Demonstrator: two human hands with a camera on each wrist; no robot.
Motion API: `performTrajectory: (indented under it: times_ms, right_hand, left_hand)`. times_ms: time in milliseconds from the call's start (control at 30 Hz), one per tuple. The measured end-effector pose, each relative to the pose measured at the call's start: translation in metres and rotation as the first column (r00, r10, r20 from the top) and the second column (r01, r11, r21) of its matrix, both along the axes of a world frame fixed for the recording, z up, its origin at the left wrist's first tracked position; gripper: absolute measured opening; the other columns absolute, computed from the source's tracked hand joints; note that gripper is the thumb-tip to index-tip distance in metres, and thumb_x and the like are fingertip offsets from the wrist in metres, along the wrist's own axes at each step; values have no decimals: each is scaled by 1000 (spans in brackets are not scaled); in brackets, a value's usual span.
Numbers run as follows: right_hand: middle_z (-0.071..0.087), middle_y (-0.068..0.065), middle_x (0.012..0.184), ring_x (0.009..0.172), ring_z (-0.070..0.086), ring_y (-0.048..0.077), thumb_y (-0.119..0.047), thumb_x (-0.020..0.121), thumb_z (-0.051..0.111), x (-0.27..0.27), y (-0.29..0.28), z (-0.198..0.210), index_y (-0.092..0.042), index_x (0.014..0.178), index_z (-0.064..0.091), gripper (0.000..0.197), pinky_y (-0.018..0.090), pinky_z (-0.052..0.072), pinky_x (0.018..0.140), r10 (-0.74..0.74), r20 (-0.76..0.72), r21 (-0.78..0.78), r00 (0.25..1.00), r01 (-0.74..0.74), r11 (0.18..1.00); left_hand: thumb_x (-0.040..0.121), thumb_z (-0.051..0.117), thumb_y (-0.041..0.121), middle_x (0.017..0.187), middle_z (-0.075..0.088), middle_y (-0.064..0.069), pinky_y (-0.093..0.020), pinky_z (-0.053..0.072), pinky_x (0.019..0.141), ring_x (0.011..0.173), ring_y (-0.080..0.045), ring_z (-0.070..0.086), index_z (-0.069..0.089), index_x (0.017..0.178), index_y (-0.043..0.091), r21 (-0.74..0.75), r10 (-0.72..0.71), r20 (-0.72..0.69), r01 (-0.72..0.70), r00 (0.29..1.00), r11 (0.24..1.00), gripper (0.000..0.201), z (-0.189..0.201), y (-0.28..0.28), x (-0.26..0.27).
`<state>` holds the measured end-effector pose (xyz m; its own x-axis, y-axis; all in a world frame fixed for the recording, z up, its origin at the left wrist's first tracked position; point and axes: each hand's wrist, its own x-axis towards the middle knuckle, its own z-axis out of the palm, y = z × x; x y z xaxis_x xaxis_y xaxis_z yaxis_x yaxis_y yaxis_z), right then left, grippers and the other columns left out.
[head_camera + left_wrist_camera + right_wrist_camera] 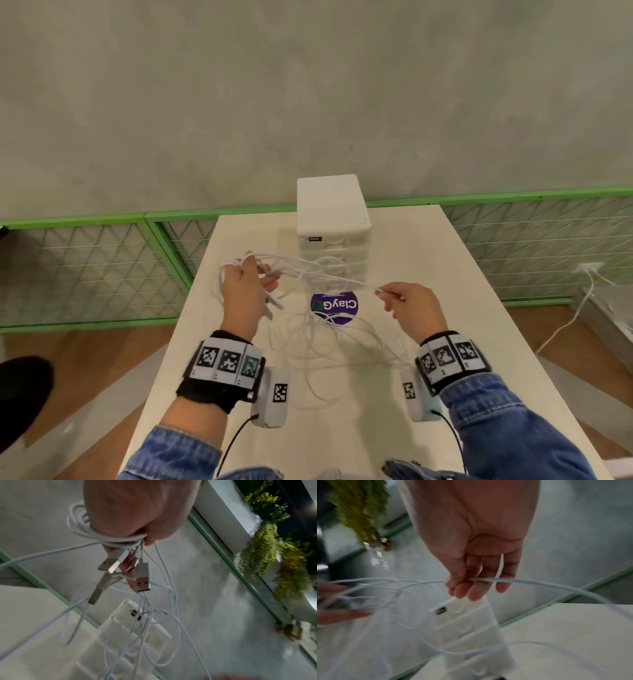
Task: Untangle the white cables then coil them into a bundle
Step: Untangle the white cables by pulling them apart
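A pale counter (428, 274) stands before a grey wall, a white drawer unit (334, 219) at its far edge. Your left hand (241, 294) clamps several loops of the white cables (329, 329), USB plugs (142, 576) dangling; your right hand (411, 308) pinches one strand, the slack tangled over the purple sticker (334, 306).

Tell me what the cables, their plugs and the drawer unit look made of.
White cables: smooth, bending sheath, probably plastic or rubber. USB plugs: shiny silver shells, apparently metal, on white housings. Drawer unit: glossy moulded white plastic, with somewhat see-through drawer fronts.
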<state>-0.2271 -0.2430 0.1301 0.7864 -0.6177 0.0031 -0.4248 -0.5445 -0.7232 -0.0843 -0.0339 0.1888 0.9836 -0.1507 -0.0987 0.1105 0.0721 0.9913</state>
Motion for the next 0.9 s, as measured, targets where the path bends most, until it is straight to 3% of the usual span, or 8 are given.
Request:
performTrajectory:
  times_ms: [100,200,300,433,533,667,767,900]
  right_hand:
    - [71,5,83,84,64,27,-28,91,56,-28,-44,-32,-14,102,70,23,35,51,79,-219,-197,-23,956,219,976]
    - [70,9,103,101,61,29,-21,93,50,-43,-55,-44,-13,114,66,27,33,47,88,-233,-378,-26,896,241,970]
    - [52,16,134,125,47,29,1,89,40,-27,-38,-32,-7,128,54,42,30,33,105,-149,-169,-2,974,151,989]
    - [56,-1,115,108,50,11,-21,89,39,3,15,14,-16,115,63,36,20,34,94,24,322,-13,946,-21,1000]
    - [64,-6,95,87,60,10,-48,90,49,21,46,28,-22,108,63,34,26,48,79,201,141,43,969,-208,977]
    - [62,-3,63,66,62,20,-29,91,54,28,45,8,-12,84,65,22,40,52,74,199,57,27,978,-201,979]
    - [63,-3,64,66,60,18,-30,91,55,21,36,-2,-15,79,66,21,35,51,73,137,96,97,986,-146,984]
    - [70,-5,82,81,65,10,-37,87,58,23,47,0,-21,89,68,19,20,48,75,261,151,282,953,-295,913]
  left_hand:
    - [101,39,23,77,66,-14,-24,56,50,59,-19,68,51,95,-4,-50,106,-12,-106,994,993,30,3,17,22]
    - [101,40,24,90,60,-23,-28,58,55,65,-28,68,48,82,0,-42,101,-10,-101,995,994,31,0,14,23]
    - [101,40,25,98,58,-27,-29,59,57,70,-31,67,47,99,-3,-42,22,-36,-23,999,999,28,-5,-2,8]
    - [102,38,25,92,59,-21,-29,57,59,71,-29,67,46,98,0,-35,-60,-25,59,998,998,27,-5,-19,-8]
    - [101,39,26,92,61,-21,-32,56,61,75,-30,69,49,101,-5,-13,-111,-15,111,994,994,32,-6,-26,-17]
    - [102,38,25,88,61,-18,-31,58,64,76,-29,69,49,92,-4,-50,-84,-32,83,996,995,32,-3,-22,-20]
    - [103,36,24,82,58,-15,-36,55,71,74,-30,66,44,78,7,-105,-28,-56,22,998,994,31,4,-14,-15]
    - [102,37,25,88,57,-19,-32,56,63,74,-30,68,46,86,3,-112,-65,-69,57,995,992,29,1,-17,-17]
